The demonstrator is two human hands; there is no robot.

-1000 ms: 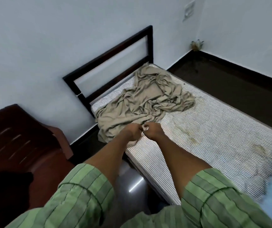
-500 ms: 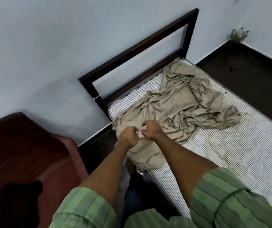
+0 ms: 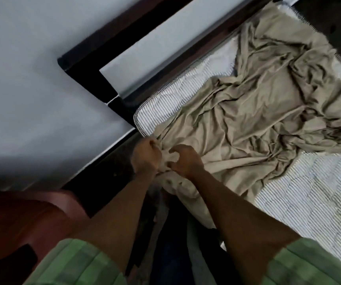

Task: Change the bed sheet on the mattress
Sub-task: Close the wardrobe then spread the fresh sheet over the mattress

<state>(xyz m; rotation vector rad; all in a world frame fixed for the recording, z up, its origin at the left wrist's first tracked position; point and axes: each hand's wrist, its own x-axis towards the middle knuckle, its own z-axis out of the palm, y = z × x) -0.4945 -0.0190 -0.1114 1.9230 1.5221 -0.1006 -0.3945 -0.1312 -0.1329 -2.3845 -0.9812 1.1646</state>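
Where the striped mattress [image 3: 301,204] meets its near edge, by the dark headboard [image 3: 95,64] corner, the left hand [image 3: 146,157] and right hand [image 3: 186,161] both clutch the crumpled beige sheet [image 3: 247,120], fingers curled into 1 bunched fold overhanging the dark floor [image 3: 107,171].

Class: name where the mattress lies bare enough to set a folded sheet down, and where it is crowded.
Bare: the striped mattress right of the beige sheet, and a narrow strip between sheet and headboard. Crowded: the near corner, where the left hand and right hand grip bunched sheet.
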